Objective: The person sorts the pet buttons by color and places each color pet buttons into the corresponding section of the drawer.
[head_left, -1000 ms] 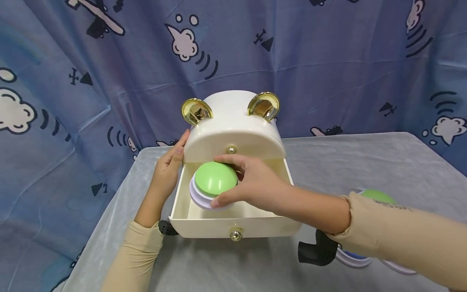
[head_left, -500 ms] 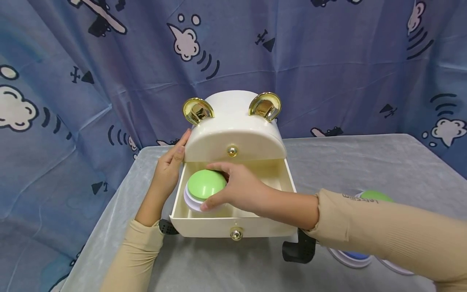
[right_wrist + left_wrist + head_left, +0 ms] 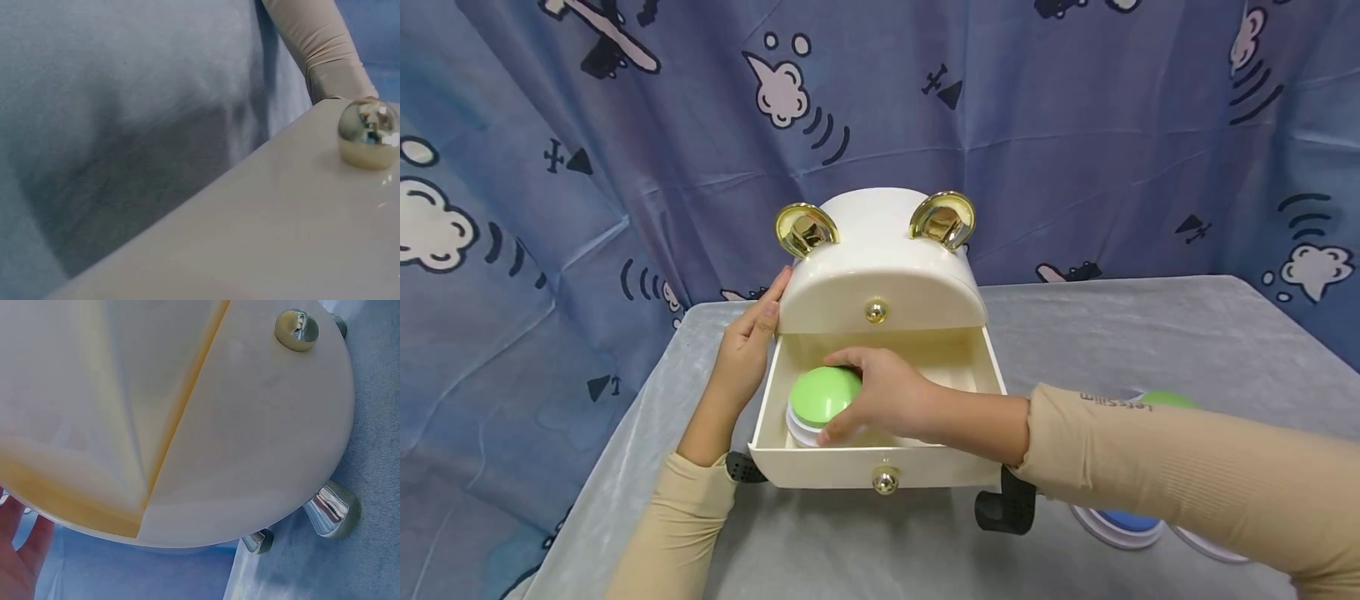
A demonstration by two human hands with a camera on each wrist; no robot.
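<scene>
A white drawer box with two gold ears stands on the table, its lower drawer pulled out toward me. Inside that drawer, at its left side, is a round push button with a glossy green dome and a pale base. My right hand grips it from the right, thumb at the front and fingers behind; the hand covers part of the base. Against the box's left side lies my left hand, its fingers fairly straight. In the left wrist view, fingers of the left hand show at the box's edge.
To the right, partly hidden under the right sleeve, are more round buttons, one with a green dome and one with a blue dome. Gold knobs stick out from the drawer fronts. A patterned blue curtain hangs behind the grey-covered table.
My right hand has carried the green-domed button to the left and lowered it deeper into the drawer. The left hand stays at the box's side.
</scene>
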